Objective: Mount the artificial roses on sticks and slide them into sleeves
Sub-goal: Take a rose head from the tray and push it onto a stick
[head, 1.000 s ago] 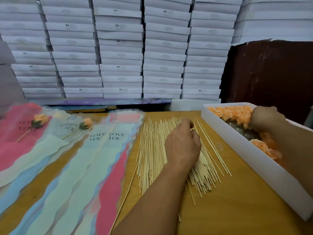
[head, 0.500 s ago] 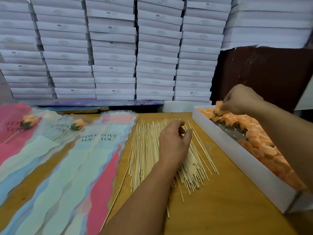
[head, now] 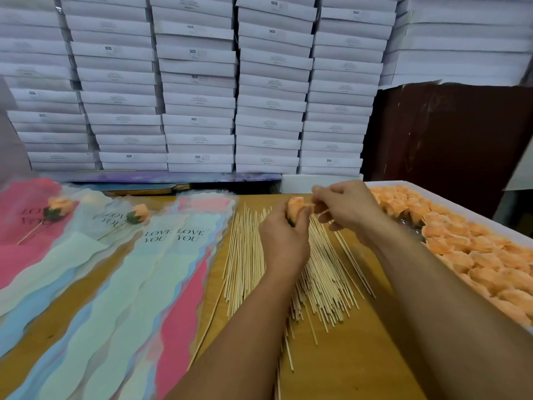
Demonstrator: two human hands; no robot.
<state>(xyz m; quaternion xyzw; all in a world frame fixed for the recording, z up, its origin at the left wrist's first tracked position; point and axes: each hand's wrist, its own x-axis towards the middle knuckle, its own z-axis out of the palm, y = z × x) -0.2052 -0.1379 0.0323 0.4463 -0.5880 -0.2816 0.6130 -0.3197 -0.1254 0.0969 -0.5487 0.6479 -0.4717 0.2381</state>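
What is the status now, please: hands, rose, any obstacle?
Left hand grips rose. Right hand pinches its petal edge. No stick visibly held. Stick pile below, nothing blocking.

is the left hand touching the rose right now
Touching. The head view shows the left hand with fingers curled round the peach rose, held above the sticks; the petals stick out above the thumb.

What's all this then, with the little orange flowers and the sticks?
A person is putting artificial roses on sticks. The left hand holds one orange rose above the pile of sticks, and the right hand pinches its top. More roses fill the white box at the right. At the left, two roses already on sticks lie on the "LOVE YOU" sleeves.
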